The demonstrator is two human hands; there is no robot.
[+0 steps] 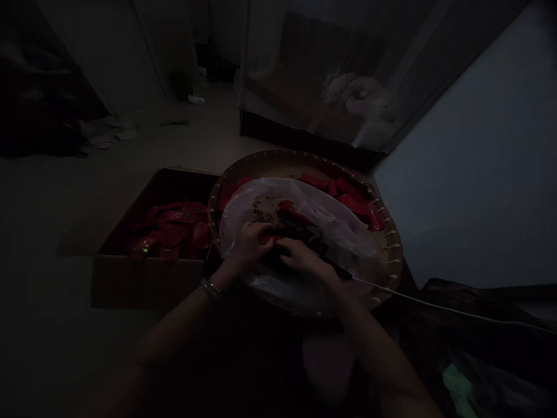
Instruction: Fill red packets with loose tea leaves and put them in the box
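Observation:
The scene is very dark. Over a round woven bamboo tray point(394, 247), my left hand point(255, 242) pinches a small red packet point(266, 238). My right hand point(300, 256) meets it from the other side, its fingers closed at the packet's right edge. Beneath both hands spreads a whitish plastic sheet point(237, 200) with loose dark bits point(265, 210) scattered on it. Another red packet point(298, 216) lies just beyond my hands. A dark elongated object point(342, 270) with a pale cord lies by my right wrist; its kind is too dark to make out.
Left of the tray stands an open cardboard box point(150, 281) holding several red packets point(176, 229). More red packets point(354, 203) lie along the tray's far rim. The pale cord point(435, 306) runs off right. Behind are a curtained frame point(304, 125) and a pale wall point(478, 191).

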